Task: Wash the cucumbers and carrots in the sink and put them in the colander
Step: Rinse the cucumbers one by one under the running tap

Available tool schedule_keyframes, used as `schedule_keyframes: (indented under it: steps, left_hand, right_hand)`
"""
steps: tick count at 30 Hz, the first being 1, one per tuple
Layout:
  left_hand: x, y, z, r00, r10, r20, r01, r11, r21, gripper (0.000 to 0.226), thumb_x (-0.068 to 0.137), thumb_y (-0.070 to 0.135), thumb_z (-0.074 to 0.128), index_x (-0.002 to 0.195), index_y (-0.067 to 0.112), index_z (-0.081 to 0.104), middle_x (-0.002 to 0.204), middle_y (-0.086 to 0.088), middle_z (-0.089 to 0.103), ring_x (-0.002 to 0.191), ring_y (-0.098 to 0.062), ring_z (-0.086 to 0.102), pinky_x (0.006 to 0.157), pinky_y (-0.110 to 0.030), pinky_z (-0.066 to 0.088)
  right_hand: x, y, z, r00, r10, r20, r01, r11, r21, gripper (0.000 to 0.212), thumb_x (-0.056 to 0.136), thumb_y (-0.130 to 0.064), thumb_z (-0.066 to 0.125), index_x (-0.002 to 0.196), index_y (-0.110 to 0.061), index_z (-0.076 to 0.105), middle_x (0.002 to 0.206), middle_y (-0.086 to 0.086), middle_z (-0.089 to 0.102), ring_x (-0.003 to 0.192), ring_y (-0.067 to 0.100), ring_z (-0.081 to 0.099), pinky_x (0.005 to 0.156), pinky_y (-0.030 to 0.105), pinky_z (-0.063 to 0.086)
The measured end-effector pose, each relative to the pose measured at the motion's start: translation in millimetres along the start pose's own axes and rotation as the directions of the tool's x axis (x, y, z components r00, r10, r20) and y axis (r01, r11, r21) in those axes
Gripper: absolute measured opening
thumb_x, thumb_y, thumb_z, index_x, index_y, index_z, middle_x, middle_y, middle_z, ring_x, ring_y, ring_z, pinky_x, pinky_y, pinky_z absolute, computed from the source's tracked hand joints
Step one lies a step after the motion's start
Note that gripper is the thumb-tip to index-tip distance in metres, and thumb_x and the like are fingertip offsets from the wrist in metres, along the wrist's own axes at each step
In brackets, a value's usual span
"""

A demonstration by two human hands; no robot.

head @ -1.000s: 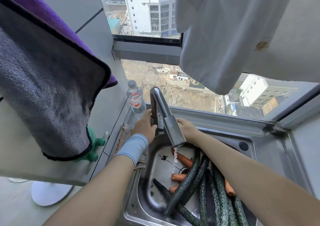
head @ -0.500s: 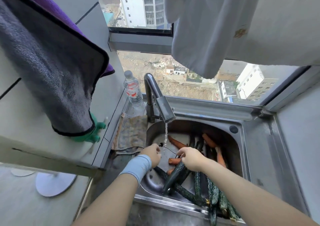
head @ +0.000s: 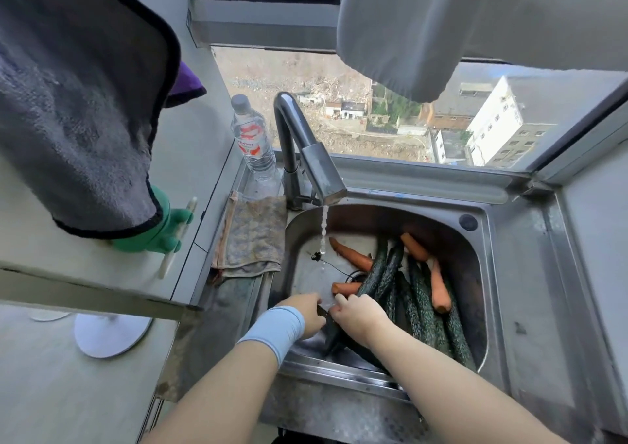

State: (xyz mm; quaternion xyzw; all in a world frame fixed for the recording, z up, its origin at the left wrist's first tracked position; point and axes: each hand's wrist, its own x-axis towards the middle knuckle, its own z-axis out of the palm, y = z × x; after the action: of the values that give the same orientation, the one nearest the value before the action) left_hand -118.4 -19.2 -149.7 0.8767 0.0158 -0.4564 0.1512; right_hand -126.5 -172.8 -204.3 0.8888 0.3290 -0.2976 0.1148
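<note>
The sink is a steel basin with rounded corners, and its near rim passes just under both wrists. The right half of the basin is filled. A pile of cucumbers lies close together, running from the far wall toward the near right corner, where their ends lean up on the rim. Four carrots are among them: one on the right side of the pile, one at the far wall and two near the drain in the middle. The left half of the basin floor is bare steel, and here is the open room, between the left wall and the pile. The tap stands at the far left corner, and a thin stream of water falls on this bare part, a little beyond the fingertips. Both hands are at the near left part of the basin, just beside each other. The left hand, with a light blue wristband, has its fingers curled on a cucumber. The right hand grips the same cucumber from the other side, fingers bent and close together. This cucumber is tilted, its low end toward the near rim. On the left rim lies a folded cloth, and a plastic bottle stands behind it.
</note>
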Motion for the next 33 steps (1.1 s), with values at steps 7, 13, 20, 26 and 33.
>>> schedule_keyframes:
  steps: [7,13,20,26,33]
  left_hand:
    - [-8.6,7.9,-3.1,0.997,0.079,0.019,-0.077,0.994,-0.077,0.054,0.083,0.043,0.061,0.132,0.024,0.054,0.126,-0.001,0.063,0.106,-0.021,0.06,0.096,-0.036,0.049]
    - [-40.3,34.3,-27.1,0.99,0.131,-0.05,-0.139,0.969,-0.206,0.037,0.085,0.035,0.056,0.102,0.004,0.067,0.098,-0.019,0.07,0.092,-0.037,0.067,0.08,-0.042,0.056]
    - [-69.3,17.6,-63.3,0.998,0.031,-0.052,-0.058,0.719,-0.693,0.02,0.094,0.018,0.047,0.08,0.005,0.054,0.078,-0.012,0.061,0.051,-0.028,0.058,0.053,-0.029,0.051]
    - [-93.4,-10.4,-64.7,0.985,0.161,0.065,-0.059,0.66,-0.749,0.019,0.102,0.019,0.039,0.091,0.014,0.054,0.074,0.0,0.064,0.063,-0.019,0.065,0.065,-0.028,0.044]
    - [-92.0,-19.8,-72.6,0.984,0.164,-0.064,-0.159,0.678,-0.717,0.024,0.103,0.026,0.037,0.117,0.013,0.053,0.088,-0.001,0.064,0.066,-0.016,0.058,0.053,-0.023,0.032]
  right_hand:
    - [-21.0,7.9,-14.3,0.99,-0.036,-0.137,0.047,0.996,0.077,0.044,0.097,-0.006,0.044,0.141,-0.007,0.038,0.124,0.013,0.052,0.097,0.036,0.067,0.065,0.041,0.046]
    - [-62.4,15.2,-49.4,0.954,0.12,-0.276,-0.002,0.92,0.393,0.043,0.093,-0.012,0.058,0.134,-0.013,0.045,0.13,0.006,0.05,0.099,0.033,0.065,0.068,0.04,0.045]
    - [-82.4,-7.9,-109.4,0.838,0.309,0.45,-0.204,-0.587,0.783,0.033,0.1,-0.034,0.054,0.124,-0.014,0.045,0.126,0.018,0.056,0.099,0.034,0.065,0.07,0.042,0.057]
    - [-54.6,-25.3,-147.1,0.866,0.23,0.445,-0.217,-0.629,0.746,0.018,0.1,-0.024,0.056,0.093,-0.008,0.063,0.078,0.01,0.066,0.066,0.025,0.065,0.079,0.044,0.057]
    - [-65.4,-18.4,-151.6,0.801,0.39,0.454,-0.341,-0.325,0.882,0.021,0.099,-0.002,0.039,0.114,0.003,0.053,0.087,0.017,0.056,0.062,0.024,0.059,0.06,0.035,0.06]
